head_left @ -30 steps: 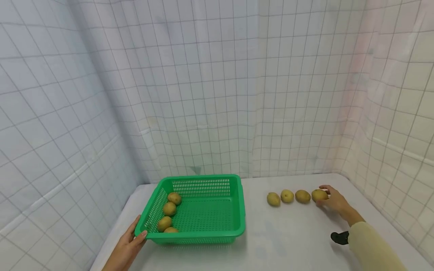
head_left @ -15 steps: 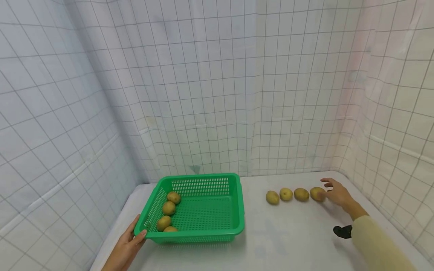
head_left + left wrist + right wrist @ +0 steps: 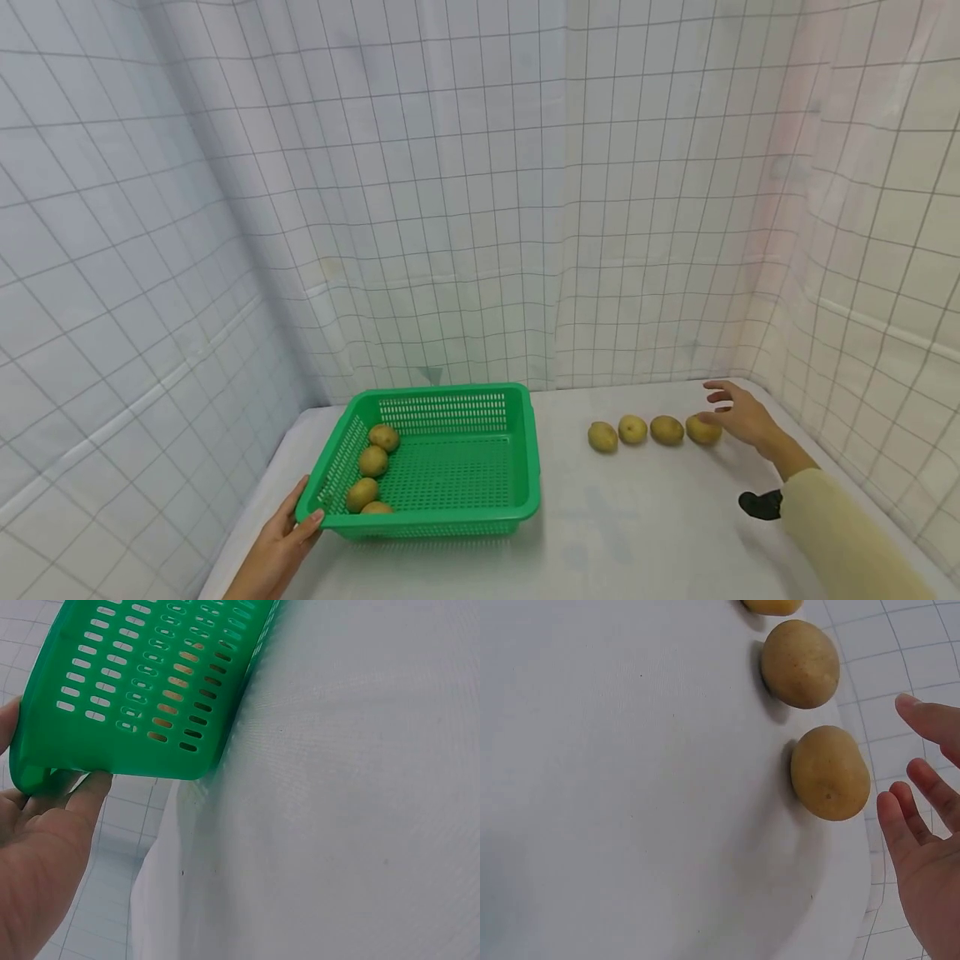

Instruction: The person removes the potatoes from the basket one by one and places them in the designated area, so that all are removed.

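A green plastic basket [image 3: 435, 520] with slotted sides stands on the left part of the table, with several potatoes [image 3: 373, 461] along its left wall. At its near left corner my left hand [image 3: 279, 542] grips the rim, thumb at the front and fingers along the side; the left wrist view shows fingertips at the rim's underside. To the right, several more potatoes lie in a row, from a leftmost potato [image 3: 603, 437] to a rightmost potato [image 3: 703, 430]. My right hand [image 3: 746, 417] hovers by this last one, fingers spread and nothing held; the right wrist view shows a gap between fingertips and potato [image 3: 830, 773].
A white cloth covers the table [image 3: 645, 533]. White grid-patterned curtains [image 3: 465, 208] close in the back and both sides. A black strap end [image 3: 761, 505] sticks out from the right sleeve [image 3: 840, 533].
My right hand has let go of the rightmost potato and moved up and back from it, its fingers spreading. The left hand still holds the basket's corner.
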`<action>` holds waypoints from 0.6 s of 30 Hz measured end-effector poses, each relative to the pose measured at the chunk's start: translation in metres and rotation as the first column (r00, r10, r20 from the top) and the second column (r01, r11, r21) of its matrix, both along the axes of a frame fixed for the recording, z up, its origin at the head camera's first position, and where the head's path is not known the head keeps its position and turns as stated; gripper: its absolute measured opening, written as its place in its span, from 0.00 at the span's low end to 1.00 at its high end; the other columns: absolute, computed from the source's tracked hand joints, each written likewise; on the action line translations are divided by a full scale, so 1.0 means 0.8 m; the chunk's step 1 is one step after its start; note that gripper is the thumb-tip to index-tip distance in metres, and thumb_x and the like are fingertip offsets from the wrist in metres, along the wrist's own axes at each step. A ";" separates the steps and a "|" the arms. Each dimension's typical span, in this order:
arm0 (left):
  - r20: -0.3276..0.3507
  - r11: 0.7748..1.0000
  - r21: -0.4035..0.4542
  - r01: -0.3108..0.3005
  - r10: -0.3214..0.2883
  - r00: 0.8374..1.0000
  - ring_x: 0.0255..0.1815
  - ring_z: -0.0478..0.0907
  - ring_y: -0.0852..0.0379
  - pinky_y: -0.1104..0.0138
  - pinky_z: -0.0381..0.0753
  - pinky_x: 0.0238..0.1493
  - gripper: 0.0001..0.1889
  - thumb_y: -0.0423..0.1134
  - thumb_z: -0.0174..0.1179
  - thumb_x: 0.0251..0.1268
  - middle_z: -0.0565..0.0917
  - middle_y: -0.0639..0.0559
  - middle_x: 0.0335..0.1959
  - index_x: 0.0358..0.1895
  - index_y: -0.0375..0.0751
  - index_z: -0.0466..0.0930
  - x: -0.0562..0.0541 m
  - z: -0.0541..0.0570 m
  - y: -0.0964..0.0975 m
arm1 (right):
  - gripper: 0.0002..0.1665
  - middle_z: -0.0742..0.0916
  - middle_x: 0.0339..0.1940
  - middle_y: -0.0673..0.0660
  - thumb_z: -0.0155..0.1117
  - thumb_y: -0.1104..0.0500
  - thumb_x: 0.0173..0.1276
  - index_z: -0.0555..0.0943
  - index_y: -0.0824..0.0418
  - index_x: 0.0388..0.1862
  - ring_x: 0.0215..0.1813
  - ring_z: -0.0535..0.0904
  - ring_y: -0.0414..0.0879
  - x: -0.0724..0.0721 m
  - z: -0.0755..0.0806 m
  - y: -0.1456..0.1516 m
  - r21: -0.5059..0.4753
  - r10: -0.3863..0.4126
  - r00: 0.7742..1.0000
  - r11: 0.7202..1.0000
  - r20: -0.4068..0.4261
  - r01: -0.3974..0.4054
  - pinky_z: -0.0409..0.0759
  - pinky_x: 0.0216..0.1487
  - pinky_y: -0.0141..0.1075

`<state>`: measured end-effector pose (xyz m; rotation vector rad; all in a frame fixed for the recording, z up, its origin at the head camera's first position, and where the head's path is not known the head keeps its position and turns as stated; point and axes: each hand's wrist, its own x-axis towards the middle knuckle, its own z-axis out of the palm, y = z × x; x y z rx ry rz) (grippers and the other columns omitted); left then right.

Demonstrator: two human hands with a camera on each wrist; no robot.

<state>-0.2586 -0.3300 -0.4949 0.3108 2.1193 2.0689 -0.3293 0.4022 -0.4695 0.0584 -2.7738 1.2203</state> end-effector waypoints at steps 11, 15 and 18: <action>0.019 1.000 0.004 -0.025 0.025 1.000 0.79 0.32 0.30 0.53 0.53 0.70 0.44 0.35 0.48 0.85 0.25 0.29 0.80 0.81 0.36 0.19 0.005 -0.001 -0.001 | 0.45 0.73 0.68 0.76 0.70 0.53 0.74 0.60 0.71 0.78 0.67 0.71 0.72 -0.022 0.007 -0.041 -0.115 0.089 0.996 0.989 -0.019 -0.090 0.77 0.63 0.60; 0.020 0.999 -0.003 -0.040 0.040 0.999 0.80 0.34 0.33 0.65 0.63 0.68 0.45 0.37 0.50 0.85 0.28 0.32 0.82 0.82 0.37 0.22 0.004 0.001 0.001 | 0.45 0.74 0.67 0.75 0.71 0.52 0.73 0.61 0.70 0.78 0.66 0.72 0.72 -0.029 0.014 -0.058 -0.100 0.113 0.993 0.988 -0.028 -0.115 0.76 0.63 0.61; 0.032 0.998 -0.005 -0.065 0.065 0.997 0.80 0.45 0.41 0.72 0.69 0.64 0.45 0.38 0.53 0.83 0.33 0.34 0.83 0.84 0.39 0.25 0.003 0.003 0.001 | 0.44 0.75 0.67 0.75 0.71 0.53 0.73 0.62 0.69 0.78 0.66 0.73 0.71 -0.032 0.019 -0.070 -0.086 0.133 0.991 0.987 -0.029 -0.135 0.77 0.63 0.60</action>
